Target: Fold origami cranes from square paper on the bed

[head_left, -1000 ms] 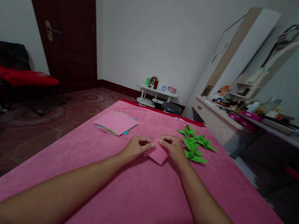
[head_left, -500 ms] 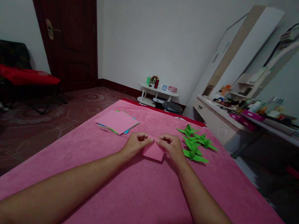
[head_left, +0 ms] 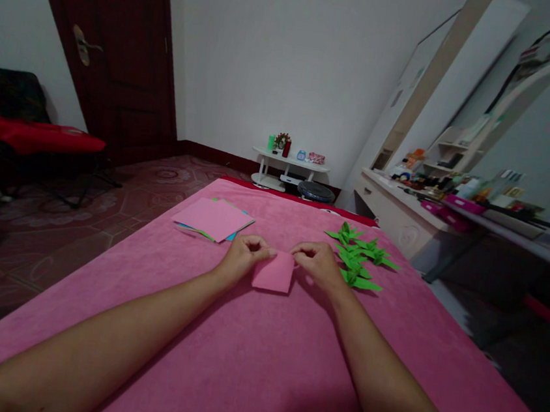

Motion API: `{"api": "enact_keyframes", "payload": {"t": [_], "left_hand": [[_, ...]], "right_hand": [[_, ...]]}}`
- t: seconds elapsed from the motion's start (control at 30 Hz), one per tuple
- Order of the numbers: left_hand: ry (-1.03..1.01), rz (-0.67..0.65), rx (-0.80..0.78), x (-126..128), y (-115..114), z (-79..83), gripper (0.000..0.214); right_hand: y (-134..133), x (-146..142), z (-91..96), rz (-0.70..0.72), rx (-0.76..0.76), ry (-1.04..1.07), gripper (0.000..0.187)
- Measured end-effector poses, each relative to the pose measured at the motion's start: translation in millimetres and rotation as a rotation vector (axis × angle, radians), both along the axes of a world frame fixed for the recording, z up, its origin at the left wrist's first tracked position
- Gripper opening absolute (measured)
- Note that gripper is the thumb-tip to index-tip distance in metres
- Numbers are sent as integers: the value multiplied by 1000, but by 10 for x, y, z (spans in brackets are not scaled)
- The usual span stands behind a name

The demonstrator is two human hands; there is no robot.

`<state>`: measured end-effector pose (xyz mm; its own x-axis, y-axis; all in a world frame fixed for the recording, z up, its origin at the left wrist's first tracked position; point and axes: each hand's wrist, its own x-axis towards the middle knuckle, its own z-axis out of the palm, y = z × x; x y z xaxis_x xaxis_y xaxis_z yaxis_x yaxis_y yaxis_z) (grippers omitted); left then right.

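And here are both hands at work on the pink paper (head_left: pixel 272 275), out over the middle of the pink cloth (head_left: pixel 238 366). Left hand (head_left: pixel 244 258): thumb and fingers pinching the top left corner. Right hand (head_left: pixel 318 263): fingers pinching at the top right, close to the edge. What does this moment call for? Corners matched dead even first, pressure second; one slipped layer would probably leave the crease askew. A light squeeze, too, since clumsy fingers could wrinkle it. And that soft cloth likely gives underneath, so a crease is better nipped between finger and thumb than rubbed down.

What a tidy little piece it is! Plain pink, apparently folded, nearly square, flat-faced, its lower edge straight, its top partly hidden by the fingertips. It's clearly smaller than the sheets in the paper stack (head_left: pixel 211 217), off to the left.
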<state>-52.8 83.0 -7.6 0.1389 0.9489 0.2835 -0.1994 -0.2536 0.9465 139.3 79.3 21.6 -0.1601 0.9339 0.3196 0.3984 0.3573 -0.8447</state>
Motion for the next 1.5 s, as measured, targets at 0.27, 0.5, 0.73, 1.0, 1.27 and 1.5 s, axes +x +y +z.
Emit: {"api": "enact_keyframes", "payload": {"t": [0.27, 0.5, 0.73, 1.0, 1.27, 1.5], "left_hand": [[-179, 99, -91, -114, 165, -39, 25], [-86, -14, -103, 5, 16, -43, 25], [193, -135, 37, 82, -80, 81, 32], [236, 13, 105, 35, -86, 60, 32], [-94, 126, -84, -11, 43, -12, 29], [-296, 228, -140, -72, 120, -24, 33]], "right_hand": [[31, 86, -65, 3, -158, 267, 17], [-52, -219, -6, 21, -41, 356, 13], [-122, -197, 120, 111, -49, 22, 9], [-106, -252, 38, 139, -99, 150, 8], [-45, -125, -41, 43, -247, 302, 10], [23, -95, -165, -36, -285, 438, 18]]}}
